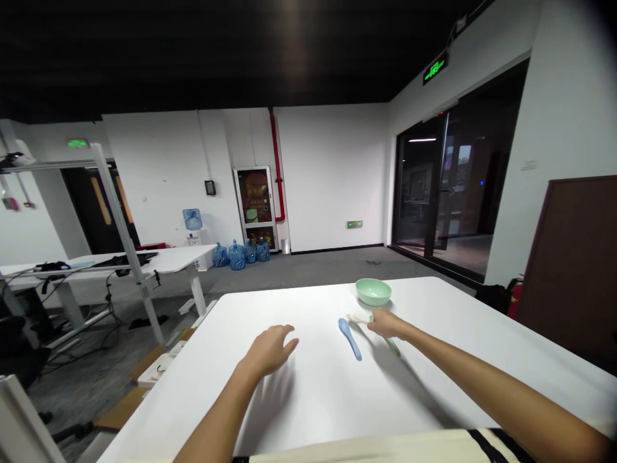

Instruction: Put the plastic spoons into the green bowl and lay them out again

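Observation:
On the white table (pixel 313 392), my right hand (pixel 385 323) is closed round a green-handled spoon (pixel 393 346) whose pale bowl end points left. A blue spoon (pixel 350 337) lies just left of that hand, apart from it. A mint green bowl (pixel 373 291) stands right behind the hand, near the table's far edge. My left hand (pixel 270 350) hovers low over the table to the left, fingers loosely stretched, holding nothing.
Left of the table stands another white desk (pixel 159 260) with a metal frame (pixel 125 238) and cables. Several blue water bottles (pixel 238 253) sit by the far wall. A dark brown panel (pixel 573 270) stands at the right, with glass doors (pixel 443 193) beyond.

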`<state>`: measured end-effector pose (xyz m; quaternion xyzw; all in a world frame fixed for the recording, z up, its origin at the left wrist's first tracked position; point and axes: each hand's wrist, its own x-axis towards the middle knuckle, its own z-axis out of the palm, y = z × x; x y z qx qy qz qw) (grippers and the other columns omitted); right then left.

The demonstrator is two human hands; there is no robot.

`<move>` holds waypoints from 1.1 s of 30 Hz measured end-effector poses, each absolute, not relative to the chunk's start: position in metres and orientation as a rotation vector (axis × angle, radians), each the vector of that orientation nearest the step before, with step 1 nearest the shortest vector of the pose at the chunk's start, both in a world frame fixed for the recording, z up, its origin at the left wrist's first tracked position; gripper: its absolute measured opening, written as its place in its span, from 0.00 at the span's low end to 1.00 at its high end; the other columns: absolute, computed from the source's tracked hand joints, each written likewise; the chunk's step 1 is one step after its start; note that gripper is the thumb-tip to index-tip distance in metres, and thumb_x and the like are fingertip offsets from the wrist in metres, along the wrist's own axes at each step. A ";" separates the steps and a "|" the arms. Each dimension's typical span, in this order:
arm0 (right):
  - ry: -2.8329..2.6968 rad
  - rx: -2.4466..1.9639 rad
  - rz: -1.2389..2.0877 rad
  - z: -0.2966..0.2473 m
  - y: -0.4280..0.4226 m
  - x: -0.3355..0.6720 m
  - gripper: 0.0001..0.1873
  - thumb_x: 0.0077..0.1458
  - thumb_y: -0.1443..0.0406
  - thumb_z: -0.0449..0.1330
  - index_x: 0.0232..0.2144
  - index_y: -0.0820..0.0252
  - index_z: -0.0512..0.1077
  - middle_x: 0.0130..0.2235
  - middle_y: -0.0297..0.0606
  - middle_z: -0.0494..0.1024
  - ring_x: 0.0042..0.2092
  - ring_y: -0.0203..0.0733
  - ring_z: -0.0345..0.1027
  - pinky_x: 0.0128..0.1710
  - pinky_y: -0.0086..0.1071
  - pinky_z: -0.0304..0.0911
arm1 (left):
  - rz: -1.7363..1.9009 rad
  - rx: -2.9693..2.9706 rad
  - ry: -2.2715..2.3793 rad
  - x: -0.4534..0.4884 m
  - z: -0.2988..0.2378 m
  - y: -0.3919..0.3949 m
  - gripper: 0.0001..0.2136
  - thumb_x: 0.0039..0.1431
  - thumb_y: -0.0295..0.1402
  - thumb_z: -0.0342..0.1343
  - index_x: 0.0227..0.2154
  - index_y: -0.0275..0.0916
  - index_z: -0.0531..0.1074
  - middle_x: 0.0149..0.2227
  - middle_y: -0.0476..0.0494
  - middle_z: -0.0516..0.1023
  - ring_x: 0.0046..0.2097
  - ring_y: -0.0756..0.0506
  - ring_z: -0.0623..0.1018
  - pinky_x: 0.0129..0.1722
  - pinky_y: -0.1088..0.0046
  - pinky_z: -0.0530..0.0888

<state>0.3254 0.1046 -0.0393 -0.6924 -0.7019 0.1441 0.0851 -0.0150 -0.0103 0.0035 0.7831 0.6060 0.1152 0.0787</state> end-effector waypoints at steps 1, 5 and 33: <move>-2.097 -2.062 0.425 -0.042 0.103 0.324 0.10 0.51 0.61 0.58 0.32 0.62 0.70 0.34 0.42 0.75 0.33 0.40 0.68 0.26 0.29 0.54 | 0.349 2.347 1.813 -0.015 0.004 -0.010 0.25 0.64 0.49 0.42 0.57 0.42 0.68 0.58 0.40 0.73 0.59 0.37 0.70 0.55 0.59 0.67; -2.099 -2.099 0.457 -0.050 0.098 0.318 0.10 0.53 0.60 0.57 0.33 0.62 0.69 0.40 0.44 0.75 0.37 0.43 0.70 0.26 0.28 0.54 | 0.353 2.348 1.816 -0.015 0.002 -0.009 0.26 0.63 0.49 0.42 0.57 0.42 0.68 0.58 0.40 0.73 0.59 0.37 0.70 0.55 0.60 0.67; -2.161 -2.097 0.596 -0.065 0.083 0.304 0.08 0.46 0.63 0.59 0.29 0.61 0.68 0.33 0.42 0.74 0.33 0.44 0.70 0.26 0.31 0.55 | 0.352 2.341 1.819 -0.014 0.004 -0.011 0.26 0.64 0.50 0.42 0.57 0.43 0.68 0.58 0.40 0.73 0.59 0.38 0.70 0.55 0.60 0.67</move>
